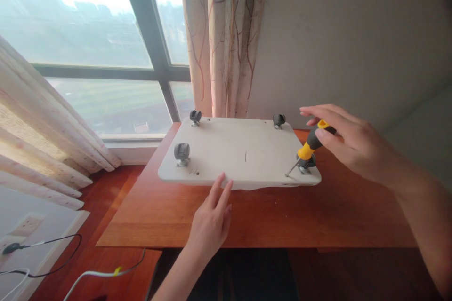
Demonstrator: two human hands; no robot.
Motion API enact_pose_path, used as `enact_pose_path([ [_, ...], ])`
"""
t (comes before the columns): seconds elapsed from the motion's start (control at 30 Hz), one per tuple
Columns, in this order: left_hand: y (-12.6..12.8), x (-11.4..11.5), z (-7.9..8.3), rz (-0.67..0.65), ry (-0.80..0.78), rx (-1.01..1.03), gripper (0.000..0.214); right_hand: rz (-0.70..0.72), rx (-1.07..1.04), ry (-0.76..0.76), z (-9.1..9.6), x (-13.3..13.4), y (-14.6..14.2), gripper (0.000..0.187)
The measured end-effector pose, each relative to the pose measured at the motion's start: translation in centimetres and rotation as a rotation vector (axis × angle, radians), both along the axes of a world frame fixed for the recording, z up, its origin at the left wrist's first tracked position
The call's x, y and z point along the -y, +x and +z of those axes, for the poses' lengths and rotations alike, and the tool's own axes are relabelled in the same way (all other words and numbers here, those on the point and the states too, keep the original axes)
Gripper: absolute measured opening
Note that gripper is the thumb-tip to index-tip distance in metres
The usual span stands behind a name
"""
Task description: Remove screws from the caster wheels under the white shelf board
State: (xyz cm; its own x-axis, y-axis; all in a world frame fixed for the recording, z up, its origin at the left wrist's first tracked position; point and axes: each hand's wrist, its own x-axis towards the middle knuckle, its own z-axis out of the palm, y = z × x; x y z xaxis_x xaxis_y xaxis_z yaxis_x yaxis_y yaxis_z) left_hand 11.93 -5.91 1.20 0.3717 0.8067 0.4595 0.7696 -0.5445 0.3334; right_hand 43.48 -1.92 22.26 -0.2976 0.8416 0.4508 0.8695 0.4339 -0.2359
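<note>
A white board [226, 150] with rounded corners lies flat on the table, dark casters pointing up at its corners. My right hand [349, 141] has a yellow and black screwdriver [306, 149] between thumb and fingers, the fingers loosely stretched past the handle. The screwdriver leans, its tip down at a screw [286, 176] near the board's front right corner. Just behind the shaft is a caster [308, 162], partly hidden by the handle. My left hand [212, 216] has its fingers extended, with the fingertips resting at the board's front edge.
The brown wooden table [169, 225] stands before a window [99, 103] and patterned curtains [226, 37]. More casters [181, 151] stick up at the board's left and back. Cables [88, 273] run from a wall socket [26, 225] at lower left.
</note>
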Motion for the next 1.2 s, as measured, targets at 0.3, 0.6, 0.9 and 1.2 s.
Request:
enact_pose_path([
  [0.3,0.1,0.1,-0.3,0.005,-0.003,-0.001,0.067,0.106,-0.179,-0.224,0.7,0.0,1.5,0.030],
  [0.6,0.1,0.1,-0.3,0.010,0.014,0.011,0.063,-0.208,0.174,0.196,-0.4,-0.4,0.6,0.051],
  [0.9,-0.1,0.1,-0.2,-0.013,-0.026,0.037,0.064,0.050,-0.020,-0.012,-0.1,-0.5,1.6,0.042],
  [1.2,-0.6,0.5,0.7,-0.062,-0.036,0.218,0.053,-0.155,0.101,0.156,-0.5,-0.3,0.6,0.031],
])
